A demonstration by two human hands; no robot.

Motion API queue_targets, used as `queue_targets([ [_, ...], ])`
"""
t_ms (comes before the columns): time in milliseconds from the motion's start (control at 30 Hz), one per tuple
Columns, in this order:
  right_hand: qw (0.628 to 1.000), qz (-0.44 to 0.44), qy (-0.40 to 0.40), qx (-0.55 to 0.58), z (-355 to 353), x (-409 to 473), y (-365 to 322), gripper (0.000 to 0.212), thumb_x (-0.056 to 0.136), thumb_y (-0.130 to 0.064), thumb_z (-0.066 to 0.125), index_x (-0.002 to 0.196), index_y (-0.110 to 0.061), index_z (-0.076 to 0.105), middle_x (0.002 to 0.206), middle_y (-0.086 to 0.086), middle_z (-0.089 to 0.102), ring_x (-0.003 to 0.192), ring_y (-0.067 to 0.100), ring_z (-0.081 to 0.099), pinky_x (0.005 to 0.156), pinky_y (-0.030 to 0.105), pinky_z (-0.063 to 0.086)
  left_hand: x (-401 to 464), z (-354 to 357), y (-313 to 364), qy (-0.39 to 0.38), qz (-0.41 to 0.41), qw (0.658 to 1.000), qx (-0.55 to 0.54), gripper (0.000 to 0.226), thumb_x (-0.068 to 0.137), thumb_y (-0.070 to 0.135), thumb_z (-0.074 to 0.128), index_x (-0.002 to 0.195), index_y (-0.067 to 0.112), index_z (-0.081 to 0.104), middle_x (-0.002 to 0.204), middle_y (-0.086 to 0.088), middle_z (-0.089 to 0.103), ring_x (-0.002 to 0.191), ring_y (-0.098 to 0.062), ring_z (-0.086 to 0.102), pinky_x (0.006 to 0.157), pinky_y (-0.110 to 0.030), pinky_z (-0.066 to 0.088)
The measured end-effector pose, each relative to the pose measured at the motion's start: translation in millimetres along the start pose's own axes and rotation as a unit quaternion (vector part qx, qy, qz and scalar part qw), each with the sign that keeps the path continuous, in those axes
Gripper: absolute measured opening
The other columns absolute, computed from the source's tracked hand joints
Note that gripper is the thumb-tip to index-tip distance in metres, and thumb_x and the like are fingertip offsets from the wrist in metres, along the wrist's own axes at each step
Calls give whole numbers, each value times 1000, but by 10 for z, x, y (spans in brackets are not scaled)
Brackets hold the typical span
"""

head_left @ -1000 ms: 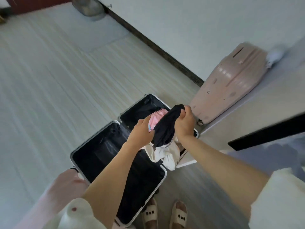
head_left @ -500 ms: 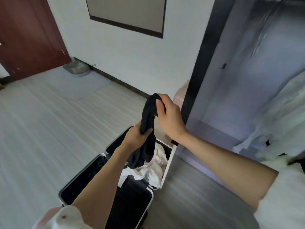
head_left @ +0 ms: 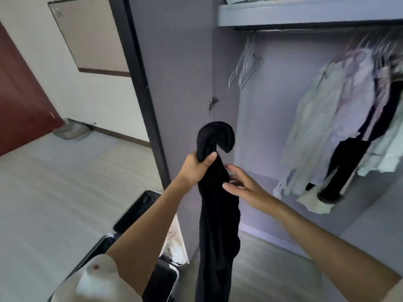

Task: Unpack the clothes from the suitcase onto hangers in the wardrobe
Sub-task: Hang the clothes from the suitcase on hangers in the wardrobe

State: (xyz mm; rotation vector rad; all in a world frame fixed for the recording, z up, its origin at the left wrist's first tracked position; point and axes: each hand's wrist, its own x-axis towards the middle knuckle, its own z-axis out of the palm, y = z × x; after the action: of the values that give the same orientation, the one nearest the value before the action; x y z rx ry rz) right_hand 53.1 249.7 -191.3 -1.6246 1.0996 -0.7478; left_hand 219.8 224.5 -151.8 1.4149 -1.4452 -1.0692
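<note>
We now face the open wardrobe [head_left: 272, 131], no longer the floor. Our left hand [head_left: 196, 168] grips the black garment [head_left: 218, 214] near its top at 12 o'clock; our right hand [head_left: 244, 186] has let go, fingers spread against it. The suitcase [head_left: 135, 216] lies at 7 o'clock. Empty hangers [head_left: 246, 64] sit at 1 o'clock, open rail beside them.

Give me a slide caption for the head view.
Left hand grips a black garment before the open wardrobe; right hand open beside it, empty hangers above.

Both forearms bare; short cream sleeve [head_left: 96, 280] with a small red spot on the left arm; pale sleeve edge [head_left: 395, 290] on the right.
</note>
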Motion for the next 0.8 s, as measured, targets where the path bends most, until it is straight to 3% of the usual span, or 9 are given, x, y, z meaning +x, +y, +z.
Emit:
queue_targets([
  [67,999,-1,4,-41,-165,-86,38,53,93,-26,53,139,-32,29,126,-13,50,116,3,51,101,20,40,48,182,246,0,6,1000,-25,18,92,31,55,92,13,54,80,7,58,75,-8,58,61,-11,47],
  [133,992,-30,77,-98,-396,-119,19,45,97,-21,43,140,-28,32,129,-14,47,120,4,47,100,17,35,144,361,455,-9,13,999,-31,21,93,34,52,91,12,53,79,7,57,73,-3,56,58,-10,46],
  [233,973,-44,197,-112,-752,-117,-89,37,100,-20,32,136,-19,40,118,-8,53,110,7,49,87,10,33,286,518,668,-15,13,997,-78,24,95,37,48,84,18,56,83,6,60,80,-9,59,69,-16,47],
  [300,949,-24,291,-117,-1055,-87,-170,32,101,-23,30,125,-10,45,103,-2,54,96,15,52,73,15,33,434,598,808,-16,5,990,-140,17,96,33,47,87,22,56,86,7,61,82,-8,60,77,-21,45],
  [400,912,-18,393,-116,-1506,14,-293,31,101,-23,30,115,-2,47,94,4,52,88,18,49,69,21,30,709,656,980,-14,29,982,-184,15,97,16,45,99,25,57,93,6,63,85,-10,60,75,-20,46],
  [500,899,-41,423,-109,-1830,150,-427,25,100,-20,32,102,-3,50,84,1,50,82,15,47,70,21,32,952,646,1035,-44,13,983,-176,26,85,10,51,109,18,56,97,0,64,90,-18,59,72,-24,44],
  [633,912,-68,392,-103,-2087,444,-701,33,99,-23,36,76,-1,46,68,4,38,65,12,37,59,26,28,1290,647,1032,-162,-32,976,-141,68,57,22,65,124,15,52,113,-9,65,101,-25,62,80,-30,47],
  [700,909,-80,389,-124,-2168,668,-793,37,99,-24,37,75,2,48,68,5,39,64,13,37,58,26,27,1478,663,1035,-195,-43,972,-120,60,63,23,73,120,14,56,110,-7,67,101,-24,63,86,-32,48],
  [800,890,-84,425,-142,-2278,986,-834,34,99,-23,36,70,-9,43,64,-1,37,61,11,35,54,18,29,1772,648,1091,-150,-35,974,-168,30,85,15,62,114,7,60,100,-8,69,92,-22,65,82,-29,52],
])
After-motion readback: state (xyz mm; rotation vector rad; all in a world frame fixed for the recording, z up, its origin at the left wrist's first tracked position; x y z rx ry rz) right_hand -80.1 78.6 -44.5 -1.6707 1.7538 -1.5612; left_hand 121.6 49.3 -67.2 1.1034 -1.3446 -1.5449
